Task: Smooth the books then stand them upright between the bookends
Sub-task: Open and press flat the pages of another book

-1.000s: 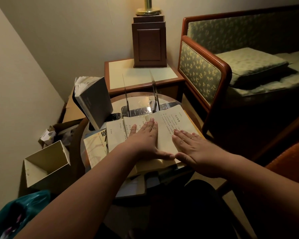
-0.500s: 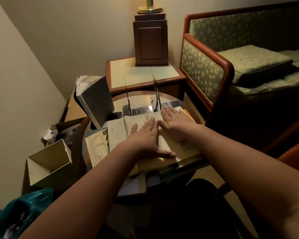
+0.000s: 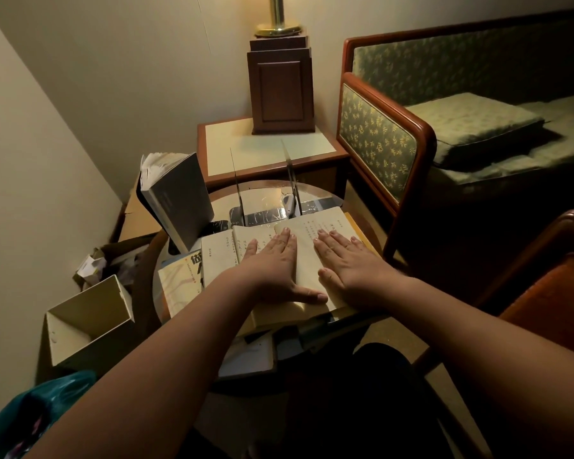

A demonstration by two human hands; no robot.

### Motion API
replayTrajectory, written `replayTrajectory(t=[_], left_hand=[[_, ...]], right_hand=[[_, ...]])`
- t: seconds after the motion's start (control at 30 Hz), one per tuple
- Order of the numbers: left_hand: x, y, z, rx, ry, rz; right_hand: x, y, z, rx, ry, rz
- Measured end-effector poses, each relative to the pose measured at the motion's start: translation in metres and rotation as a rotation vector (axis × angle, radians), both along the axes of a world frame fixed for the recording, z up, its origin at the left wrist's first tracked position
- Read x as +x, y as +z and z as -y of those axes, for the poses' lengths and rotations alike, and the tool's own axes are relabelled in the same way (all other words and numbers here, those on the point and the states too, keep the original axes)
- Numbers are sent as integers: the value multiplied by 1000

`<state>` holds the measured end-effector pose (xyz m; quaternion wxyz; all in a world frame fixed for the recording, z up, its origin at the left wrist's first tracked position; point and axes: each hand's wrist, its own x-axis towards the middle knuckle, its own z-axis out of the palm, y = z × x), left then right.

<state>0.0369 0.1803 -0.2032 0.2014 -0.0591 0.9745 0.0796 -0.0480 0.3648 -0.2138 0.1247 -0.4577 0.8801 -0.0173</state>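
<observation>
Both palms flat, fingers straight, gripping nothing — left hand (image 3: 272, 270), right hand (image 3: 353, 268) press open book (image 3: 328, 223); bookends (image 3: 238, 193) beyond fingertips bookless — smoothing underway, standing undone.

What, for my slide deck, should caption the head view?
Left hand and right hand press flat on an open book.

Round table (image 3: 325, 193), glossy top. Far side: two clear bookends (image 3: 238, 197), upright, set apart. Left: grey book (image 3: 179, 207) standing on end, tilted, page edges ruffled. Near side: open book (image 3: 328, 226) lying flat, overlapping a yellow-covered book (image 3: 179, 283) lying flat at its left
</observation>
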Motion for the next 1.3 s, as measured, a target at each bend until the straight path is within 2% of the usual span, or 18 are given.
replayTrajectory(t=[0.17, 0.3, 0.53, 0.77, 1.0, 1.3], left_hand=[[3, 8, 3, -15, -13, -10], [12, 7, 20, -104, -28, -47], [31, 2, 42, -99, 152, -174], [56, -12, 54, 11, 275, -291], [60, -12, 55, 79, 327, -311], [68, -7, 68, 323, 267, -675]], right_hand=[[3, 0, 1, -21, -7, 14], [4, -2, 1, -22, -9, 5], [1, -9, 6, -18, -32, -14], [5, -8, 5, -23, -42, -10], [7, -5, 5, -22, -46, -5], [8, -2, 7, -62, -63, 13]])
